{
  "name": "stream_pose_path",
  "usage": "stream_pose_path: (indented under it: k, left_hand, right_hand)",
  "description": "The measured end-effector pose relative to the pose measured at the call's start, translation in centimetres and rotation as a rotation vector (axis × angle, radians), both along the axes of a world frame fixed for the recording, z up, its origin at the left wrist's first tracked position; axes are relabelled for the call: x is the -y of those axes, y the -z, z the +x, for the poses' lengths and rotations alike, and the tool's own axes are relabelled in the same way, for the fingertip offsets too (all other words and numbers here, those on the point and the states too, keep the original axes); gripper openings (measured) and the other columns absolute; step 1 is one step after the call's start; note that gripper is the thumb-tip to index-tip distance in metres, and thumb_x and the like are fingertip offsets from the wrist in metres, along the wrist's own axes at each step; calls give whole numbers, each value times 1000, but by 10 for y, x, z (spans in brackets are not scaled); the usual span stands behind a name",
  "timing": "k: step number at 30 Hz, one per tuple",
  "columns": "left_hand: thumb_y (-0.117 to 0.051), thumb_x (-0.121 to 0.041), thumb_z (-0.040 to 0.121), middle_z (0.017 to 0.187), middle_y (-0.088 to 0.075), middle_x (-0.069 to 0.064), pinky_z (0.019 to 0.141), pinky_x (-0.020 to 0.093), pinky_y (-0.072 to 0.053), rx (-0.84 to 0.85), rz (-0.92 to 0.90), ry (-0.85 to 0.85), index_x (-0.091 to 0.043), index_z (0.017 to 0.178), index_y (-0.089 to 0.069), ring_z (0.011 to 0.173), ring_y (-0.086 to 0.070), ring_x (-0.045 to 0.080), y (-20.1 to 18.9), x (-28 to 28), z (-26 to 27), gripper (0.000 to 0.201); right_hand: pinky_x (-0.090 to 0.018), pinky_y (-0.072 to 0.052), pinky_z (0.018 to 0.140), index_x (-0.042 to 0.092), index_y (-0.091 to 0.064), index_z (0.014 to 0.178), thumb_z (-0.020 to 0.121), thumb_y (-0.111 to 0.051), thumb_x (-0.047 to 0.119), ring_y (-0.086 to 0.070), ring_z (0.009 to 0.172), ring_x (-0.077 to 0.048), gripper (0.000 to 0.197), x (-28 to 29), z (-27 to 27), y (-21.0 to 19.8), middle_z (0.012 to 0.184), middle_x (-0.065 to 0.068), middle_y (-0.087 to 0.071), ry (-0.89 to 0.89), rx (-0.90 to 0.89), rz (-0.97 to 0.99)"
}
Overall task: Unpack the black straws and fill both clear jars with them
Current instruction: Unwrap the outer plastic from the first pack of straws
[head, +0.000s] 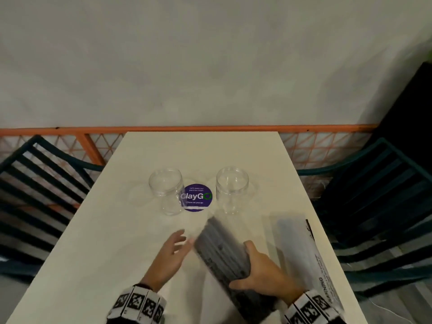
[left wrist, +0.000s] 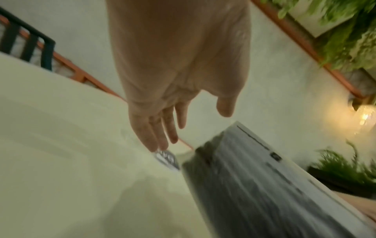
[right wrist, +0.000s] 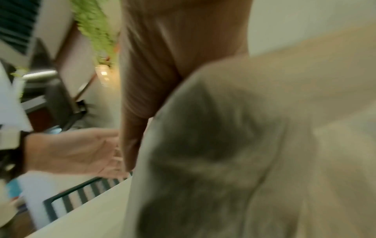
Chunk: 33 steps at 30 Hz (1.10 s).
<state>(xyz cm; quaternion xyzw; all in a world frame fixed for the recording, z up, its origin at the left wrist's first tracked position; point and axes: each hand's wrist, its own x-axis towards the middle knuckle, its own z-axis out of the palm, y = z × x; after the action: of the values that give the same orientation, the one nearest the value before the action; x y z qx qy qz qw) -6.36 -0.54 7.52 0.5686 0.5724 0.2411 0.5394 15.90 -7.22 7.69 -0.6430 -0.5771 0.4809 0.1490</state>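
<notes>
Two empty clear jars stand upright mid-table, the left jar (head: 168,191) and the right jar (head: 231,189). My right hand (head: 259,270) grips a plastic pack of black straws (head: 224,251), blurred and tilted over the near part of the table. The same pack (left wrist: 254,185) shows in the left wrist view, and fills the right wrist view as a dark blur (right wrist: 213,153). My left hand (head: 171,251) hovers just left of the pack with fingers spread and holds nothing; its fingers (left wrist: 160,128) look straight. A second plastic pack (head: 301,251) lies at the right of the table.
A round purple sticker (head: 197,197) sits on the white table (head: 117,230) between the jars. Dark slatted chairs stand at the left (head: 42,174) and right (head: 378,195). An orange railing (head: 187,129) runs behind the table's far edge.
</notes>
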Motion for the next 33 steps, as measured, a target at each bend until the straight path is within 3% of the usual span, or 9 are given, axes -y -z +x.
stream_pose_path:
  k: [4,7,12,14,17,19,24,27,33]
  left_hand:
    - [-44,-36,93,119,-56,-9,94,23,-35,63,96,-15,-26,124,-51,111,-50,9,-30,-16,-22,33]
    - [-40,-33,95,107,-62,-17,83,16,-44,24,106,69,-31,104,-63,104,-55,2,-35,-24,-32,25]
    - [-58,-10,86,105,-69,-9,85,16,-49,65,153,146,-31,94,-70,102,-61,8,-31,-26,-57,25]
    - [-66,-5,79,99,-73,-7,80,13,-50,95,188,114,-29,90,-73,97,-64,9,-29,-26,-64,28]
    - [-68,-8,78,92,-72,-19,78,12,-50,113,312,29,-35,87,-72,87,-65,4,-32,-29,-69,29]
    - [-68,-4,78,89,-73,-15,75,12,-51,170,333,-15,-31,86,-73,82,-65,6,-37,-32,-68,28]
    - [-71,2,71,77,-71,14,75,21,-52,427,241,-169,-12,78,-69,75,-64,17,-49,-48,-77,15]
    - [-67,2,75,75,-74,7,71,16,-54,452,232,-165,-6,75,-71,74,-66,14,-53,-48,-80,9]
    - [-66,-1,77,78,-74,11,70,15,-51,413,309,-87,-12,74,-74,72,-65,14,-61,-43,-77,14]
  right_hand:
    - [-29,-36,99,32,-22,136,70,-71,47,-41,115,-16,84,-7,-23,-16,131,4,-41,-226,295,228]
    - [-35,-23,109,33,-12,143,78,-63,47,-29,123,-19,84,-16,-35,-13,138,1,-31,-313,487,294]
    - [-33,-22,107,36,-15,141,76,-51,67,-28,119,-18,81,-34,-46,-13,132,2,-30,-266,515,297]
    - [-28,-23,101,37,-20,139,63,-29,83,-28,115,-15,89,-40,-51,-15,125,5,-31,-263,501,318]
    - [-23,-18,94,38,-31,133,59,-1,81,-27,108,-9,91,-47,-59,-19,111,13,-28,-208,423,385]
    - [-20,-19,94,35,-41,127,65,6,75,-29,105,-5,87,-51,-60,-23,111,14,-35,-167,375,453]
    - [-17,-35,88,25,-58,111,85,-25,60,-45,99,-1,55,-72,-61,-32,103,15,-50,-26,286,662]
    - [-18,-45,91,28,-58,115,84,-41,59,-50,106,-3,47,-79,-70,-45,111,13,-55,9,214,674]
    - [-22,-47,85,29,-65,108,73,-37,72,-55,93,-2,62,-86,-131,-73,97,14,-65,-46,23,738]
